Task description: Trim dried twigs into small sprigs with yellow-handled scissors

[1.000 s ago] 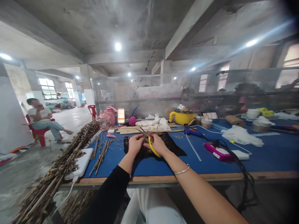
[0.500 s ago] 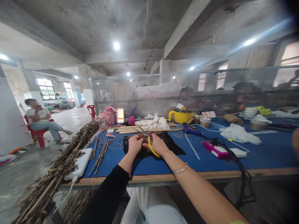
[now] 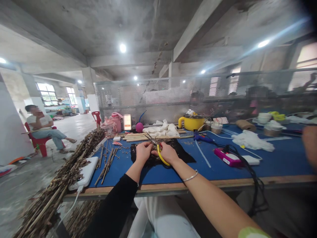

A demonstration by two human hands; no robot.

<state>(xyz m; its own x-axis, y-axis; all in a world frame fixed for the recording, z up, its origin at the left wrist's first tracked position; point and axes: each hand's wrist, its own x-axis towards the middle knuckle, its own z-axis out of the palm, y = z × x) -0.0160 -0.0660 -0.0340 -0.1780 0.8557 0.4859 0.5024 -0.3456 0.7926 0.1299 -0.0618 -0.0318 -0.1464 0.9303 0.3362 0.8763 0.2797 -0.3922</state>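
Note:
My right hand (image 3: 168, 154) is closed on a pair of scissors with yellow handles (image 3: 161, 157). The metal blades point up and to the left. Beside it, my left hand (image 3: 143, 153) has its fingers pinched together near the blades; what lies between the fingertips is too small to make out. Both hands are over a black cloth (image 3: 184, 152) spread on the blue tabletop, with brown plant scraps on it between them. To the left lie several thin brown twigs (image 3: 109, 163) on the table.
A heap of dried stalks (image 3: 66, 165) runs along the left edge beside a white power bank (image 3: 86, 173). Pale sticks (image 3: 136, 139), a white cloth (image 3: 162, 129) and a yellow pot (image 3: 194, 123) stand behind. A blue glue gun (image 3: 203, 138) and a magenta box (image 3: 228, 158) lie right.
Both hands stay nearly in place with the scissors. The view has shifted slightly, and another person's arm shows more at the right edge.

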